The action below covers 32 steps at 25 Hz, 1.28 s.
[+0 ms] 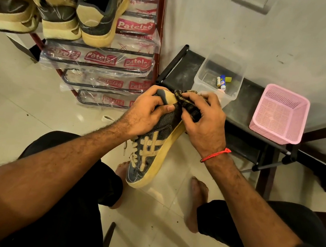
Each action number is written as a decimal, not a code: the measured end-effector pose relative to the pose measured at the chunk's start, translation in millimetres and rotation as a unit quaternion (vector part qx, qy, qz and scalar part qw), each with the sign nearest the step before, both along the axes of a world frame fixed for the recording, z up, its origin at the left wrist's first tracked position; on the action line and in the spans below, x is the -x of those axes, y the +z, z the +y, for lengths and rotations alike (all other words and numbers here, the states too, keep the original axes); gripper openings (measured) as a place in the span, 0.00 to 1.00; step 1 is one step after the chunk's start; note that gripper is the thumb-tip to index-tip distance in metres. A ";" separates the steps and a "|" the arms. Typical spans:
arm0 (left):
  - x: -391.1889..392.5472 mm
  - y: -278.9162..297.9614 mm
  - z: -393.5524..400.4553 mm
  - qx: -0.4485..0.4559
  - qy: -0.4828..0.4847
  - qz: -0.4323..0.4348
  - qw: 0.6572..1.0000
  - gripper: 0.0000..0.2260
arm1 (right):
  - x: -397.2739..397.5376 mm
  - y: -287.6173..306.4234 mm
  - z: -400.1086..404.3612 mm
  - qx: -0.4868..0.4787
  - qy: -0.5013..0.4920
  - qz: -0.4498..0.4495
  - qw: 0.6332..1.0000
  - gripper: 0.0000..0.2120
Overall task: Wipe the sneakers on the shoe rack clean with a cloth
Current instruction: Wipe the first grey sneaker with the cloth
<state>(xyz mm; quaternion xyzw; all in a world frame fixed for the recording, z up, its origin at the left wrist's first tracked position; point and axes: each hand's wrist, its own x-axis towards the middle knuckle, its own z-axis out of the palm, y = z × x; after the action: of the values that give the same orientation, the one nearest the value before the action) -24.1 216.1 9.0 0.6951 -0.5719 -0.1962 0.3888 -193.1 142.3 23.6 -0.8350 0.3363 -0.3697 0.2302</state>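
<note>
The left hand [147, 113] gripped the heel of a sneaker [155, 143] held in the air above the floor, while the right hand [203, 120] pinched a cloth [187, 103] against its heel, near the rack [107, 69].

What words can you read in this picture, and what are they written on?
"Patelsa": red labels on the clear plastic wrap round the shoe rack shelves, repeated many times.
Small print under those labels: too blurred to read.
Labels on the little tubes in the clear container: too small to read.
</note>
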 end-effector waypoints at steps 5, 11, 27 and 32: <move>-32.2 10.1 -9.2 -0.014 0.224 0.150 0.963 0.17 | -1.7 -19.5 34.8 -0.051 0.161 0.132 0.977 0.17; -24.8 15.2 -2.0 -0.051 0.196 0.085 0.976 0.19 | -11.8 -6.9 23.4 -0.020 0.119 0.052 0.991 0.15; -45.1 35.9 6.7 -0.085 0.406 0.492 0.765 0.13 | 12.4 19.3 35.8 -0.076 0.021 -0.110 0.991 0.16; -21.8 29.9 1.0 -0.166 0.283 0.442 0.835 0.20 | 8.0 12.8 14.4 -0.058 -0.090 -0.216 0.971 0.15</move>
<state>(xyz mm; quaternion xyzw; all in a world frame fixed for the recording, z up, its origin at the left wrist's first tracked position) -2.3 217.1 39.0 0.7203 -0.0765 -0.4559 0.5172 -201.1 156.7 36.4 -0.6869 0.3735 -0.5402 0.3112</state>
